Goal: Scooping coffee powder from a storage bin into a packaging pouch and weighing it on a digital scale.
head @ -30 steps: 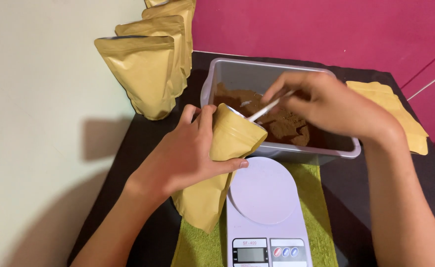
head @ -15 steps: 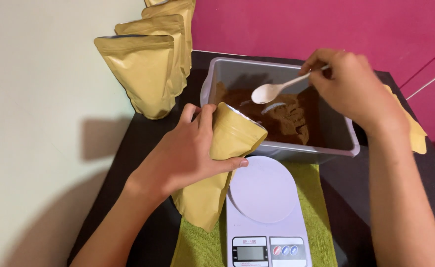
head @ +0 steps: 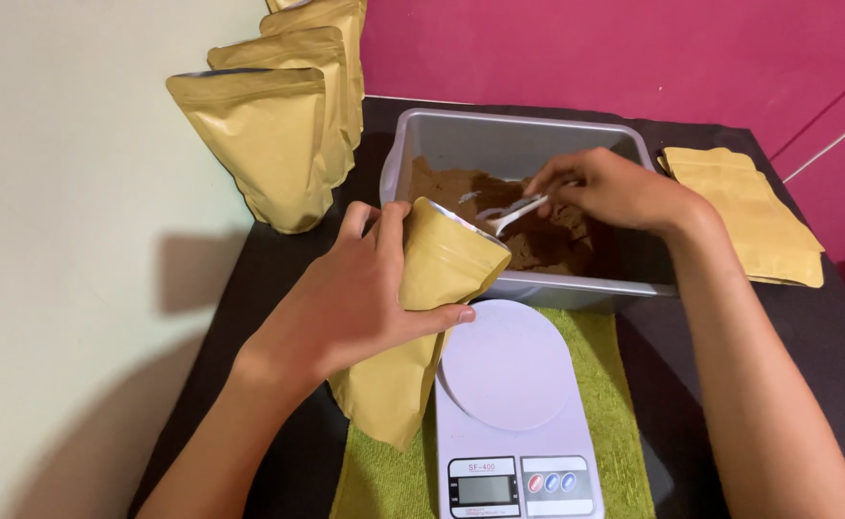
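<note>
1. An open gold pouch (head: 422,317) is gripped by the left hand (head: 355,298), fingers wrapped round its upper part; it is tilted with its mouth toward 1 o'clock, against the near wall of the tub (head: 624,144).
2. A white spoon (head: 514,213) is pinched in the closed fingers of the right hand (head: 615,187), its bowl at the pouch's mouth, over the brown powder (head: 547,240) in the tub.
3. A white scale (head: 514,384) sits on a green cloth (head: 620,384) at 6 o'clock of the tub, just beside the pouch.
4. Standing pouches (head: 269,144) are seen at 10 o'clock on the worktop (head: 826,327); flat pouches (head: 749,211) lie at 3 o'clock.
</note>
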